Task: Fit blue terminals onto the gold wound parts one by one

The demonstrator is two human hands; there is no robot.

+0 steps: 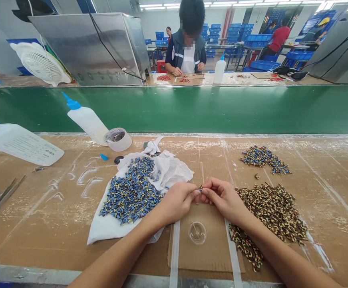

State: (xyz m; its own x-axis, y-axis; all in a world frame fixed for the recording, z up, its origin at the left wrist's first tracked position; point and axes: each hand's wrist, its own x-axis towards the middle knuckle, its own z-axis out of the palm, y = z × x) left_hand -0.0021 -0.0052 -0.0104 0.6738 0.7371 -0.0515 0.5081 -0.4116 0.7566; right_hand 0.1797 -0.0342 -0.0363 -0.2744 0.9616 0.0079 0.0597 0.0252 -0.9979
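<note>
My left hand [182, 200] and my right hand [220, 197] meet above a taped cardboard piece [205, 256]. Both pinch closed around a small blue and dark part [200, 189], mostly covered by fingertips. Just below them stands a small clear dish [197, 233] with a thin stick in it. Left of my left hand, a heap of small blue and yellow parts [132, 192] lies on a white plastic bag [102, 230]. Beside my right forearm spreads a large pile of small black and yellow curved parts [272, 212].
A smaller pile of blue and dark pieces [263, 158] lies at the right back. Tape rolls [118, 140] and glue bottles [88, 124] are at the left back. Beyond runs a green conveyor belt [174, 110]; a person [188, 44] works across it.
</note>
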